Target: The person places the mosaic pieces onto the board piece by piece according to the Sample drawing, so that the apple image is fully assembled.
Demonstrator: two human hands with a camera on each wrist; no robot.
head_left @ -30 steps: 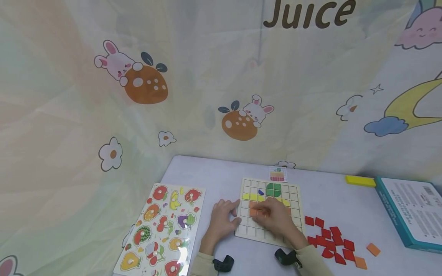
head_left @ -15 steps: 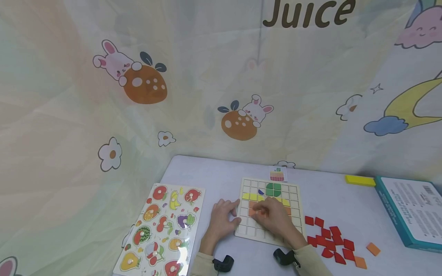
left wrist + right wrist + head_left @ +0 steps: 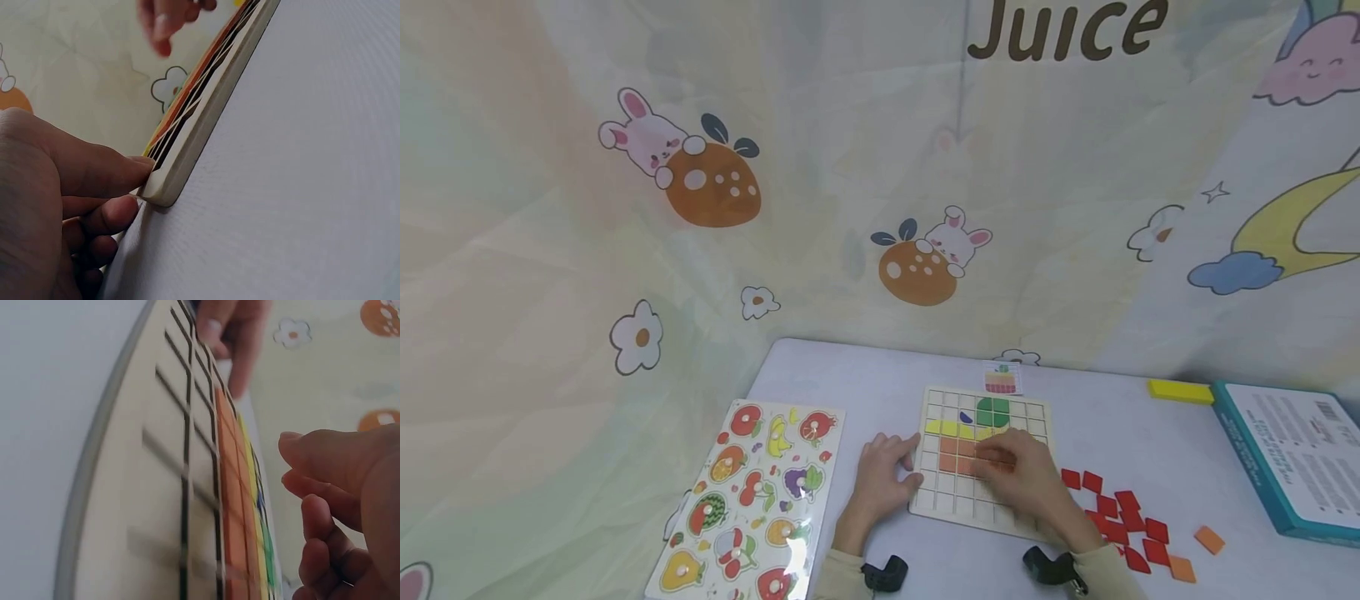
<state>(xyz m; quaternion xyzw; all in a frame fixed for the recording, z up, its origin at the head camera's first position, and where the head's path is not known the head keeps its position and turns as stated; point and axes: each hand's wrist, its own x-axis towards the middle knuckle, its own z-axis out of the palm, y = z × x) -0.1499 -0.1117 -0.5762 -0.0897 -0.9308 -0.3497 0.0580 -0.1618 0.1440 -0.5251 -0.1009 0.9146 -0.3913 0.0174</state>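
Grid board [image 3: 983, 492] lies flat near the front edge of the desk [image 3: 850, 375], a wooden tray of square cells with green pieces [image 3: 992, 410] at its far side, a yellow row [image 3: 951, 428] below them and orange pieces [image 3: 957, 454] in the next 2 rows. The left hand [image 3: 882, 477] rests on the desk at the board's left edge; in the left wrist view its thumb and a finger [image 3: 112, 212] touch the board's corner [image 3: 164, 187], fingers bent against the rim. The right hand [image 3: 1028, 479] lies over the board's right half, above the orange rows; in the right wrist view its fingers [image 3: 325, 462] are loosely curled above the cells and I cannot tell whether they hold a piece.

Red pieces [image 3: 1120, 521] and 2 orange tiles [image 3: 1210, 539] lie scattered toward the desk's front right. A fruit peg puzzle [image 3: 752, 496] sits at the front left. A small pattern card [image 3: 1002, 379] lies just beyond the board's far edge. A yellow block [image 3: 1180, 391] and a teal box [image 3: 1292, 454] occupy the right edge.
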